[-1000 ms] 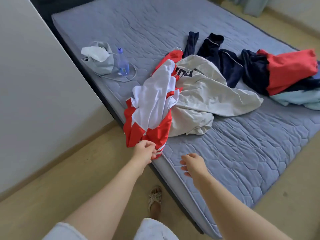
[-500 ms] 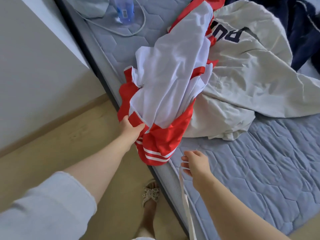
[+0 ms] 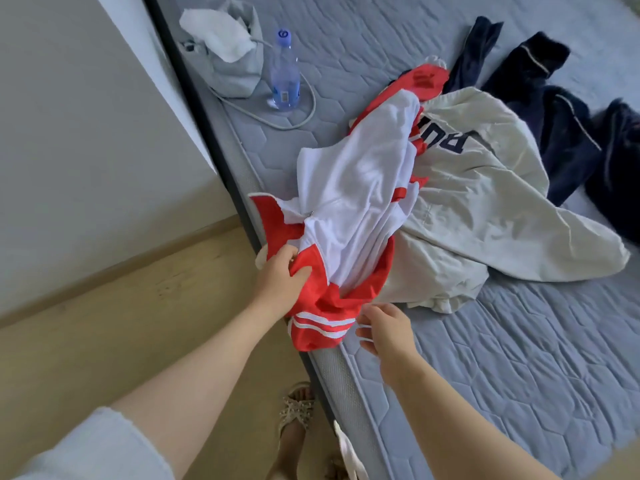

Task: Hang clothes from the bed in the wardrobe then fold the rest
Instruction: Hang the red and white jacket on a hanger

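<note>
A red and white track jacket (image 3: 353,202) lies bunched at the near edge of the grey mattress (image 3: 519,358), its striped red hem hanging over the side. My left hand (image 3: 280,285) grips the red fabric at the lower left of the jacket. Just right of the hem, my right hand (image 3: 384,332) has its fingers curled round a thin white hanger (image 3: 348,452), most of which is hidden under my forearm. A cream sweatshirt (image 3: 485,216) with dark letters lies partly under the jacket. Dark navy clothes (image 3: 561,133) lie behind it.
A grey drawstring bag (image 3: 235,64) with white cloth on it and a clear water bottle (image 3: 285,77) sit on the mattress's far left. A white wall (image 3: 86,133) stands close on the left. Wood floor (image 3: 138,323) and my sandalled foot (image 3: 296,414) are below.
My left hand has shifted its hold on the jacket's red fabric and bunched it. My right hand has come closer to the striped hem. The head camera has pulled back and tilted.
</note>
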`<act>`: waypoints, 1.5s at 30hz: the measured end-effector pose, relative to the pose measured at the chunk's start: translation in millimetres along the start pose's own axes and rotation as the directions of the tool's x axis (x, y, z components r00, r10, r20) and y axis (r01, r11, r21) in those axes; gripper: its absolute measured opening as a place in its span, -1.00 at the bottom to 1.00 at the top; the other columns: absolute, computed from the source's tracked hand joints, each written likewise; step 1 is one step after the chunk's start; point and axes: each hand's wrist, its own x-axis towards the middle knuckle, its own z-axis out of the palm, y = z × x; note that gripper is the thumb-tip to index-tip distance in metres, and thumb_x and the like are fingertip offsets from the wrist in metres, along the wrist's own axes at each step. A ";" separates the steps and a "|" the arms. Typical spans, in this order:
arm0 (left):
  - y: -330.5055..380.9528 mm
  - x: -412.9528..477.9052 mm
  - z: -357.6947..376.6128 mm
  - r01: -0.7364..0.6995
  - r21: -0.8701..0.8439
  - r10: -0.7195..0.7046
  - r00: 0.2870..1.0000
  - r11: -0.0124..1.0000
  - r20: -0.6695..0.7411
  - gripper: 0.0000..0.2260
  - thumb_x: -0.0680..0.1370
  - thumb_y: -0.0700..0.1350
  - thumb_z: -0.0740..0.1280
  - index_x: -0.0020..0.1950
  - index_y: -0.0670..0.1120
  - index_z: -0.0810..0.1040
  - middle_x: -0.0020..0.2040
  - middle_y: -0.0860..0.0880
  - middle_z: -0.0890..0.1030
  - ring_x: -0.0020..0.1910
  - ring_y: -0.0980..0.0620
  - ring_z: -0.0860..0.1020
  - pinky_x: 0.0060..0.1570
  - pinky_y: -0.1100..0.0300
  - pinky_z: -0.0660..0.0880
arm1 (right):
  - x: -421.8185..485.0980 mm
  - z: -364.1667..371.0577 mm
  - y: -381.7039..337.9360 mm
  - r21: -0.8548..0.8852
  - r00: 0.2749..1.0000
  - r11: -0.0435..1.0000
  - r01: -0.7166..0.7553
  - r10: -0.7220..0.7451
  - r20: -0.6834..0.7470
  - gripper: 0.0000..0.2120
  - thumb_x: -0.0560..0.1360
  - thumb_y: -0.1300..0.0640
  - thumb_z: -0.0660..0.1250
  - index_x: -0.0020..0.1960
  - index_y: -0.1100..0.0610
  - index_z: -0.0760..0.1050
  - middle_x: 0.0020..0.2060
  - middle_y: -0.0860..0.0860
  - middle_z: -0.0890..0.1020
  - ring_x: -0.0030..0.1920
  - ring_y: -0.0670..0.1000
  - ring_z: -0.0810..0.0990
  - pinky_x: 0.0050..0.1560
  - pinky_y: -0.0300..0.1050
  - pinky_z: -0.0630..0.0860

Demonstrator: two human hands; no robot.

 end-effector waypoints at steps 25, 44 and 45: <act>192.5 -367.9 -200.1 -0.359 0.410 0.515 0.769 0.839 -0.380 -0.57 0.50 -0.09 0.36 -0.51 -0.05 0.26 -0.56 0.01 0.25 -0.48 0.08 0.23 -0.39 0.23 0.20 | -337.4 -24.3 -76.5 -0.053 0.540 0.681 0.730 -0.528 0.656 -0.63 0.43 0.52 0.07 -0.05 0.20 0.55 -0.39 0.01 0.50 -0.40 -0.06 0.41 -0.39 -0.35 0.38; -81.1 -652.3 -391.8 0.581 -0.015 -0.298 0.395 0.813 -0.869 -0.75 0.52 -0.04 0.16 0.17 -0.09 0.35 -0.10 -0.04 0.46 -0.12 -0.09 0.46 -0.20 0.15 0.36 | -575.6 222.6 125.4 -0.053 0.191 0.336 0.940 -0.390 0.901 -0.72 0.33 0.32 0.34 -0.41 0.10 0.28 -0.51 -0.02 0.35 -0.41 0.02 0.35 -0.47 -0.23 0.24; -100.2 -664.6 -396.5 0.605 -0.069 -0.367 0.384 0.793 -0.847 -0.71 0.52 -0.03 0.18 0.20 -0.11 0.36 -0.04 -0.08 0.49 -0.07 -0.10 0.47 -0.18 0.16 0.36 | -590.4 234.5 136.7 -0.008 0.166 0.357 0.934 -0.412 0.896 -0.72 0.32 0.33 0.32 -0.41 0.10 0.28 -0.52 -0.04 0.34 -0.44 -0.01 0.32 -0.51 -0.26 0.24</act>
